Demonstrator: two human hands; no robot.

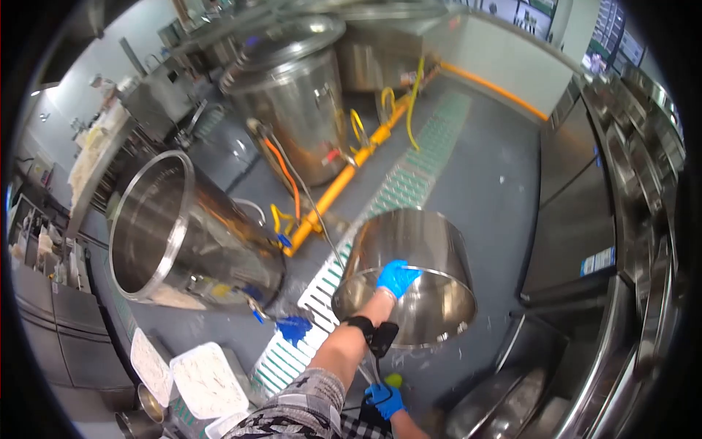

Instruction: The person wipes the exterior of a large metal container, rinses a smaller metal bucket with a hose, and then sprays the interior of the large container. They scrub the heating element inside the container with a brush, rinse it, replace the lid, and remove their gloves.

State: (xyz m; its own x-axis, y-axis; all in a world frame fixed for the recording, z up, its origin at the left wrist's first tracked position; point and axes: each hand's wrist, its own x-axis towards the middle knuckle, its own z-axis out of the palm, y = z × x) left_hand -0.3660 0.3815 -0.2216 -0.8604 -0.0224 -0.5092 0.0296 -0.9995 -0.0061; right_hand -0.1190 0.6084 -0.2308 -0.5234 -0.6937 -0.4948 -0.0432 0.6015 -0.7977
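Observation:
A big stainless steel stockpot point(409, 238) is tipped on the floor, its open mouth facing me. My left hand point(398, 278), in a blue glove, is closed over the upper edge of that mouth. A black band with a small device point(380, 338) is strapped on the left forearm. Low in the view, close to my body, my right hand point(385, 401) is also gloved in blue, its fingers curled. A thin pale rod or hose and a small green thing point(393, 380) show beside it; what it holds cannot be made out.
A large steel vat point(219, 249) lies tilted at left; a lidded one point(300, 110) stands behind. A yellow pipe point(344, 179) and a drain grating point(398, 189) cross the floor. White tubs point(208, 384) sit lower left, a blue cloth-like thing point(294, 328) nearby, steel cabinets point(574, 212) right.

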